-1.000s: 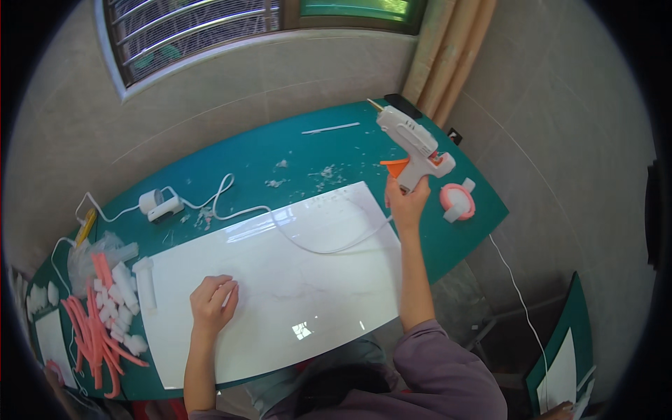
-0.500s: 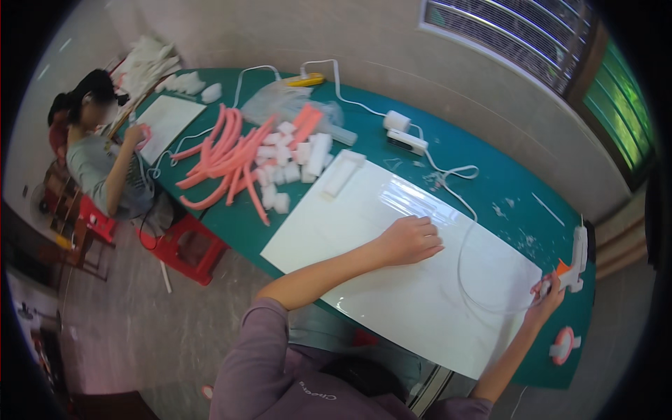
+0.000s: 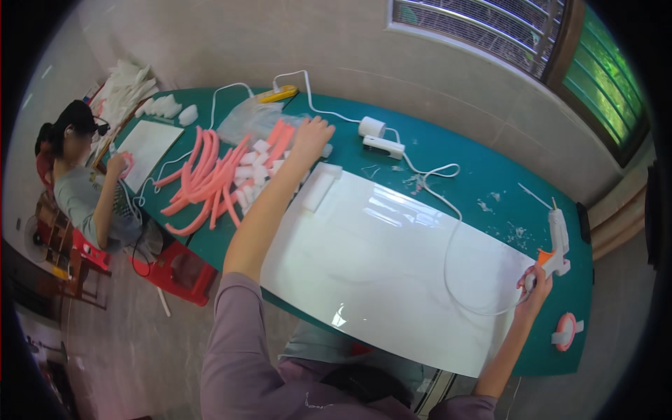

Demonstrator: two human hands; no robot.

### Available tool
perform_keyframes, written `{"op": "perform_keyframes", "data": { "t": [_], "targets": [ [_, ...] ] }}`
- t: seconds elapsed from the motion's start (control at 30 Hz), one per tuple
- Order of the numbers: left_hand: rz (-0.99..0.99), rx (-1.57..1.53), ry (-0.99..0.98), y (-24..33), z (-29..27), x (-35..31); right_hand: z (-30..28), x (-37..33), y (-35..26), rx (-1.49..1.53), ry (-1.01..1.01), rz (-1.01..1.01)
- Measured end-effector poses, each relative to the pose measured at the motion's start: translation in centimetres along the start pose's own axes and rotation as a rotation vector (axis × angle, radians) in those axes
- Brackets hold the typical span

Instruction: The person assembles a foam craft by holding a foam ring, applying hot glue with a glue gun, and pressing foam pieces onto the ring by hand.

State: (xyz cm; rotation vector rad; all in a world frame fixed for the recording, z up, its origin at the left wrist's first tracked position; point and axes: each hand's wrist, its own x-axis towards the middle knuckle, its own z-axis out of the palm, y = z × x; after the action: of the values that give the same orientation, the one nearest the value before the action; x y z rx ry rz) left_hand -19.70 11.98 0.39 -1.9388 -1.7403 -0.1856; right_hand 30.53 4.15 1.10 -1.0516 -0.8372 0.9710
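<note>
My right hand [image 3: 535, 288] is closed round the handle of a white hot glue gun [image 3: 558, 238] with an orange trigger, its nozzle pointing away from me. A cord loops from the gun over the white board [image 3: 385, 280]. My left hand [image 3: 313, 138] is stretched over the far end of the foam pile, fingers bent downward and tips hidden. Beside it lie short pink foam strips [image 3: 281, 137], white foam blocks [image 3: 246, 172] and a clear plastic bag [image 3: 245, 126]. A white foam channel piece [image 3: 323, 187] rests on the board's far left corner.
Long pink foam tubes [image 3: 203, 185] lie left of the blocks. A white power strip [image 3: 383, 146], a yellow cutter [image 3: 278, 94] and glue scraps are on the green table [image 3: 483, 185]. A pink foam ring [image 3: 565, 331] lies at right. Another person [image 3: 91, 189] sits at left.
My left hand has moved from above the board to the far left, over the foam pile. My right hand still holds the glue gun. The whole view has shifted slightly.
</note>
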Motion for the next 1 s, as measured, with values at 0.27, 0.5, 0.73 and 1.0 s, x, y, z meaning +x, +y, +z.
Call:
{"op": "perform_keyframes", "data": {
  "t": [0.27, 0.5, 0.73, 1.0],
  "targets": [
    [0.033, -0.185, -0.48, -3.5, 3.7, 0.9, 1.4, -2.1, -2.4, -0.027, -0.09, 0.074],
    [0.122, -0.166, -0.382, -3.7, 3.7, 0.0, 1.8, -3.5, -2.9, -0.169, -0.306, 0.271],
    [0.174, -0.118, -0.344, -3.2, 4.2, 0.3, 1.3, -2.7, -0.4, -0.147, -0.377, 0.382],
    [0.096, -0.244, -0.412, -4.1, 4.4, 0.3, 0.9, -3.6, -0.2, -0.163, -0.458, 0.443]
  ]
}}
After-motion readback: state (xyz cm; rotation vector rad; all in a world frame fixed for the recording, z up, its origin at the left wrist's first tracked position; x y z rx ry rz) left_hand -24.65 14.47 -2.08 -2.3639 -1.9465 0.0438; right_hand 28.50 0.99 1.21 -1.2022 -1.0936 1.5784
